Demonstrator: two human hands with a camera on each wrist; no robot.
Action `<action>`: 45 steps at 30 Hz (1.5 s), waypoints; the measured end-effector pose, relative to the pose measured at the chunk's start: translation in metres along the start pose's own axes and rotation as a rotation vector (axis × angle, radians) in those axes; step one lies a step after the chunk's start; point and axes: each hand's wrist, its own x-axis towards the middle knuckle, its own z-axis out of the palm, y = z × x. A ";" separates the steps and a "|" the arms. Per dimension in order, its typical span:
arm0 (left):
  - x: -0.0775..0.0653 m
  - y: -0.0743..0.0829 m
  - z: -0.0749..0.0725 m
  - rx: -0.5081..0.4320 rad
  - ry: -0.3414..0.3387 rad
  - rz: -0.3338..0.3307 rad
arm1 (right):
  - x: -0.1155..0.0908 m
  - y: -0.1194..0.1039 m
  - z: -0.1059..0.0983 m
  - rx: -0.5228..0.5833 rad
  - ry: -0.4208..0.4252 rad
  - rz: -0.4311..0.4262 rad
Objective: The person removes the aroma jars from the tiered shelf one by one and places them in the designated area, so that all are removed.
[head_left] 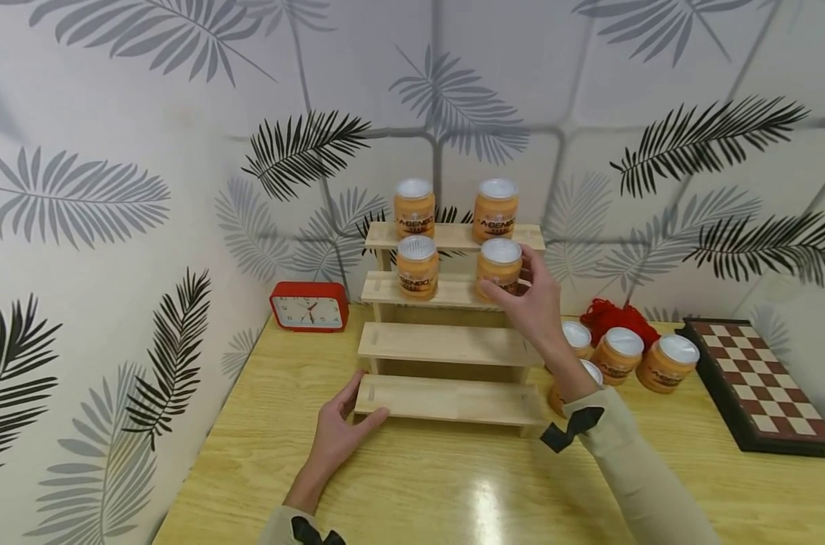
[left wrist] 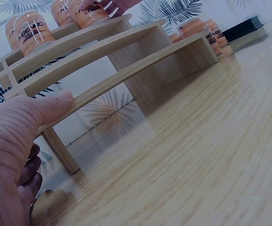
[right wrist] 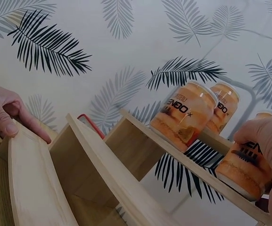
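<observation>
A four-step wooden shelf (head_left: 446, 343) stands on the table against the wall. My left hand (head_left: 339, 430) grips the left end of its lowest step, the thumb on top of the board (left wrist: 126, 70). On the second step from the top, my right hand (head_left: 538, 303) holds an orange jar (head_left: 499, 262) with a clear lid, thumb in front and fingers round its right side. Left of it on that step stands a matching jar (head_left: 417, 266). Two more jars stand on the top step, one on the left (head_left: 415, 207) and one on the right (head_left: 496, 210).
Right of the shelf, several more orange jars (head_left: 667, 365) stand on the table, partly behind my right forearm. Red yarn (head_left: 617, 322) lies behind them, and a checkered board (head_left: 760, 378) lies farther right. A red clock (head_left: 309, 306) stands left of the shelf.
</observation>
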 end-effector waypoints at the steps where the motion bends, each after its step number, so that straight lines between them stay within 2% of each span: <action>1: 0.000 0.001 0.000 0.002 -0.001 -0.001 | 0.000 -0.001 -0.001 -0.001 0.000 0.002; 9: 0.001 0.002 0.001 0.007 -0.005 0.013 | -0.009 -0.003 -0.014 0.018 0.014 0.007; 19: 0.000 -0.001 0.001 0.010 -0.001 0.014 | -0.038 -0.035 -0.039 0.001 0.039 0.026; 25: 0.001 0.000 0.000 0.005 0.001 0.010 | -0.053 -0.017 -0.053 -0.007 0.086 0.050; 30: 0.000 0.000 0.000 0.004 -0.004 0.005 | -0.065 -0.007 -0.065 -0.002 0.101 0.027; 45: 0.000 0.000 0.001 0.003 -0.010 0.001 | -0.104 -0.006 -0.106 -0.020 0.161 0.074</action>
